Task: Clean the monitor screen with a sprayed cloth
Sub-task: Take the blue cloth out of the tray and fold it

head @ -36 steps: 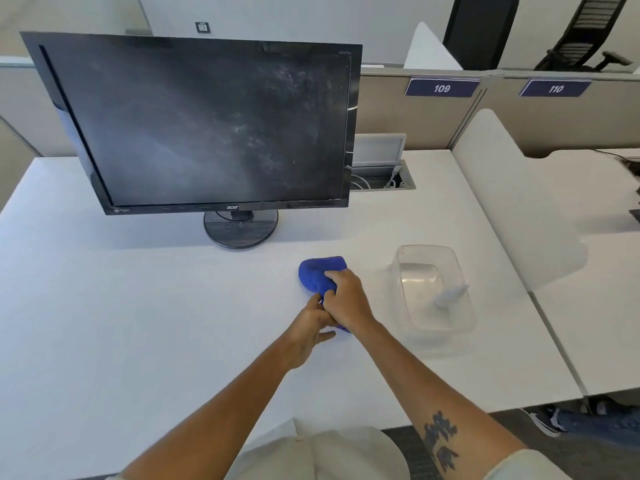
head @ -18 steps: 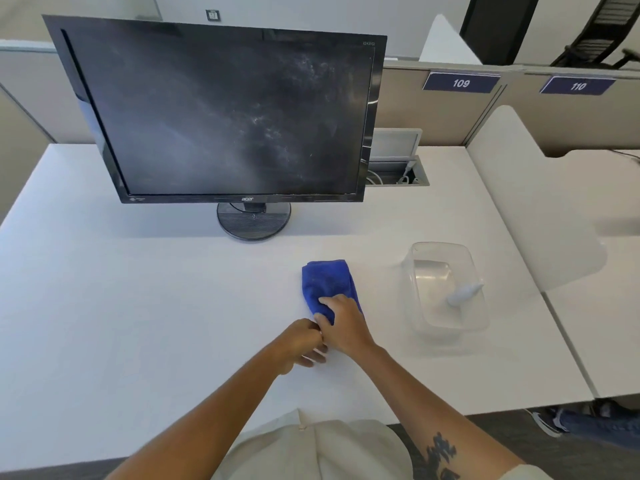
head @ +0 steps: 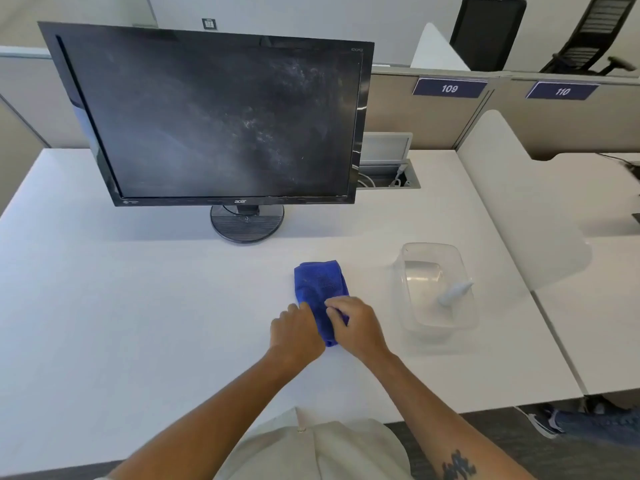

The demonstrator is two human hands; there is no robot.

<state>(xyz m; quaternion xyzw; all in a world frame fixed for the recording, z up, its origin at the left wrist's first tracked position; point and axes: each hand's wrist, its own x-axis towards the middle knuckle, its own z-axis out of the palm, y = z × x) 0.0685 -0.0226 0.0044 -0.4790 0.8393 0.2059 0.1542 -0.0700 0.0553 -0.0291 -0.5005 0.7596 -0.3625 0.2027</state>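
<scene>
Blue cloth [head: 320,285] is lying folded at the frame's centre on the white desk [head: 138,306], its near end being pinched by the curled fingers of the right hand [head: 356,325] while the left hand [head: 294,336] is gripping its left edge. The smeared monitor [head: 214,123] is standing at upper left, and a clear plastic tub [head: 433,289] is sitting right of the cloth.

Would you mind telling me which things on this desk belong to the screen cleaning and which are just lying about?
Part of the job:
monitor, its screen smudged
blue cloth, held at its near end by the left hand and right hand
white spray bottle, lying in the clear tub

Just lying about:
cable box with its lid raised
desk divider
office chairs behind the partition
</scene>
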